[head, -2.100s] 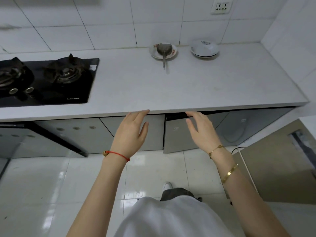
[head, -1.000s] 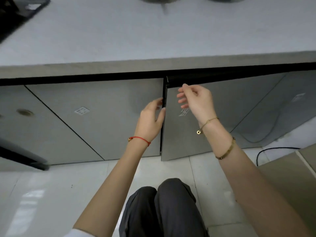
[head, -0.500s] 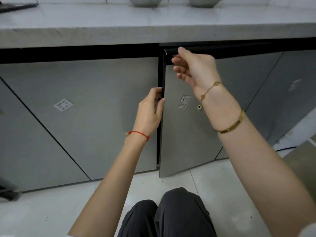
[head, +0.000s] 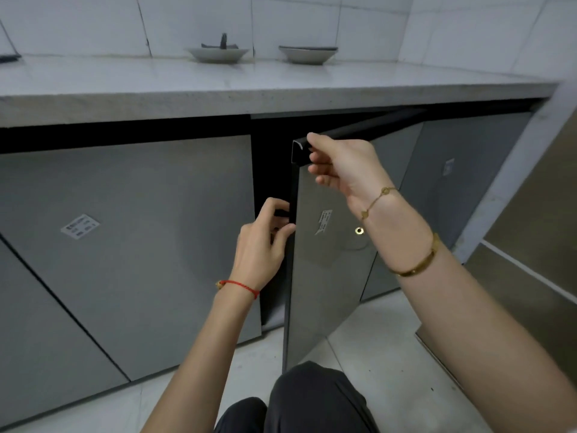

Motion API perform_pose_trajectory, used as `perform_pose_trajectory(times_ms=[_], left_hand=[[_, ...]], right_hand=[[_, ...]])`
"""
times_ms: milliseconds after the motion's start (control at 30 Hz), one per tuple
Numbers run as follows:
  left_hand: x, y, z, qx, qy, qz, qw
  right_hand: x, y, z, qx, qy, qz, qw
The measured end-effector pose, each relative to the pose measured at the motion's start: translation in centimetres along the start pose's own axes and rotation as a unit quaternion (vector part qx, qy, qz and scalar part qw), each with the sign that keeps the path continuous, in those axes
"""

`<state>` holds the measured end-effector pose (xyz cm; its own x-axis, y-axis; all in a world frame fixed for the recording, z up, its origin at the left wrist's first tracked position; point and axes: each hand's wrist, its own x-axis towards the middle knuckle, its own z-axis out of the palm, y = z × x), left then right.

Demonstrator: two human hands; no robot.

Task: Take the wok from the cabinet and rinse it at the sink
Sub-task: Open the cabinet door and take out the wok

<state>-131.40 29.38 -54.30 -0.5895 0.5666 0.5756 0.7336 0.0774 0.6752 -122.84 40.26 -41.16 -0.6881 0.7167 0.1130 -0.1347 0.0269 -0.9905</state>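
A grey cabinet door [head: 327,276] under the counter stands partly swung out toward me, hinged on its right. My left hand [head: 262,242] pinches the door's black left edge at mid height. My right hand [head: 340,164] curls over the door's top left corner. Behind the door the cabinet opening [head: 270,170] is a dark gap; nothing inside can be made out. No wok and no sink are in view.
The white counter [head: 249,85] runs above, with two shallow bowls [head: 217,53] [head: 307,53] at the tiled wall. A shut grey door [head: 140,245] lies left of the gap. My knees [head: 296,404] are close to the door's bottom corner. A beige panel [head: 537,239] stands at right.
The cabinet door has swung further out, widening the dark gap. Both hands moved with it. My view has dropped lower and closer since two seconds ago, when I was standing.
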Motion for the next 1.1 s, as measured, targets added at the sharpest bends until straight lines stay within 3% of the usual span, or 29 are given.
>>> perform_pose_trajectory(times_ms=[167,467,800,933,1100], left_hand=[[-1.2,2.1,0.7,-0.028,-0.022,0.035,0.999],[-2.0,6.1,3.2,-0.102,-0.161,0.071,0.979],[-3.7,10.5,8.8,-0.161,-0.196,0.112,0.961],[-3.9,12.7,11.7,-0.165,-0.203,0.152,0.953],[-4.2,14.7,15.7,-0.184,-0.220,0.193,0.938]], right_hand=[[-2.7,-0.8,-2.8,-0.025,0.008,0.008,1.000],[-6.3,-2.0,-8.9,-0.117,0.032,-0.009,0.993],[-9.7,-3.8,-15.2,-0.251,0.071,-0.025,0.965],[-10.5,-4.5,-18.1,-0.345,0.137,-0.035,0.928],[-11.2,-4.5,-21.0,-0.505,0.247,-0.066,0.825]])
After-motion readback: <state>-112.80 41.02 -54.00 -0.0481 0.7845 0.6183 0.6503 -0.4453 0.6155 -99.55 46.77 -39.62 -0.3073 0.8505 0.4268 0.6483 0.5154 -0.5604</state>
